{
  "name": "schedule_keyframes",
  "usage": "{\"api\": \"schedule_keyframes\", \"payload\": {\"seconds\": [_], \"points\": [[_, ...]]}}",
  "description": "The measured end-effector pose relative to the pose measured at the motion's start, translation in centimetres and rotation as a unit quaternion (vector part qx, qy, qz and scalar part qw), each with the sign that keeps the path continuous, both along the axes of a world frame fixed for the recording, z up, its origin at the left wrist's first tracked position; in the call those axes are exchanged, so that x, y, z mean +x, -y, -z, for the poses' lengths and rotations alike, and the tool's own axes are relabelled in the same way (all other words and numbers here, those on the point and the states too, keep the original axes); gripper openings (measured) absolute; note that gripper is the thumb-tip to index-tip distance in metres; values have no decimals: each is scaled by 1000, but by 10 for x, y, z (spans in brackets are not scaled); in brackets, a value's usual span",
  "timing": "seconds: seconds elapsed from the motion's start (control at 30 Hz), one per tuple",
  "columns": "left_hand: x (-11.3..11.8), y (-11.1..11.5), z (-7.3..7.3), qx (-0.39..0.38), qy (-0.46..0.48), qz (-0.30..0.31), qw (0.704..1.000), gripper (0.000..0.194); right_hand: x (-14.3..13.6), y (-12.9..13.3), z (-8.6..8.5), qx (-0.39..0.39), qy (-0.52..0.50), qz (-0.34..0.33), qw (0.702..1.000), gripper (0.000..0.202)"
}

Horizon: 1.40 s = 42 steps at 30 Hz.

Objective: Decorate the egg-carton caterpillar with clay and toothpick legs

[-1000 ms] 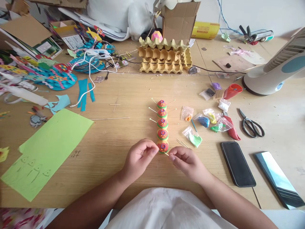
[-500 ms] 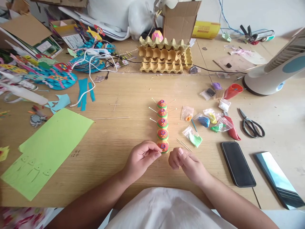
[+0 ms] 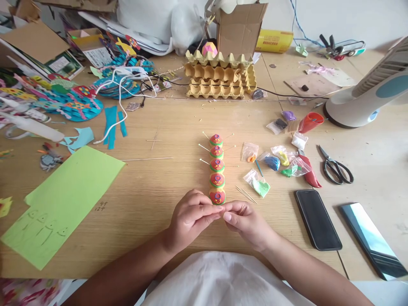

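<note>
My left hand (image 3: 194, 216) and my right hand (image 3: 245, 222) meet fingertip to fingertip just in front of a row of joined, domed egg-carton cups (image 3: 217, 180). Both are closed in a pinch; whatever lies between the fingers is hidden or too small to make out. Each cup has a red front with a face of coloured clay and a green lower band. Thin sticks with pale tips stand out from both sides of the three farthest cups. To the right of the row lie several toothpicks (image 3: 246, 194) and a bag of light green clay (image 3: 262, 187).
Small bags of coloured clay, such as a blue one (image 3: 272, 162), lie at right, with scissors (image 3: 335, 165) and two phones (image 3: 318, 219) beyond. Green paper (image 3: 76, 191) covers the left side. Stacked egg cartons (image 3: 216, 74) stand at the back, a white fan (image 3: 350, 104) far right.
My hands have come together: the right hand moved left, and its fingertips now touch those of my left hand. The row of cups stays put.
</note>
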State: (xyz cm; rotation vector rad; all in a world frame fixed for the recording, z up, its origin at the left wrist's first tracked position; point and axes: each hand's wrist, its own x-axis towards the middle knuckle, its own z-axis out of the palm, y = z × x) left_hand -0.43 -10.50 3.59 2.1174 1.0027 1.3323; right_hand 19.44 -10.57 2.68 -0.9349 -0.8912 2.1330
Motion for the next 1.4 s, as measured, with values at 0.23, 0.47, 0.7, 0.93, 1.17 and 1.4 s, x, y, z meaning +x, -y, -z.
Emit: {"api": "schedule_keyframes", "payload": {"seconds": [0.23, 0.47, 0.7, 0.93, 1.17, 1.4], "points": [[4, -2, 6, -19, 7, 6, 1000, 29, -6, -1, 3, -39, 28, 58, 997, 35], [4, -4, 6, -30, 0, -14, 999, 21, -3, -8, 1, 7, 45, 105, 993, 37], [6, -9, 6, -38, 12, -27, 999, 20, -6, -14, 2, 71, 90, 129, 985, 40], [9, -11, 8, -24, 13, -40, 999, 17, -10, -17, -1, 154, 114, 103, 976, 32], [7, -11, 7, 32, -5, -50, 998, 12, -7, -16, 1, 179, 142, 84, 970, 39], [5, -11, 5, 50, -23, -57, 997, 11, -7, -15, -5, 169, 121, 67, 976, 36]]}}
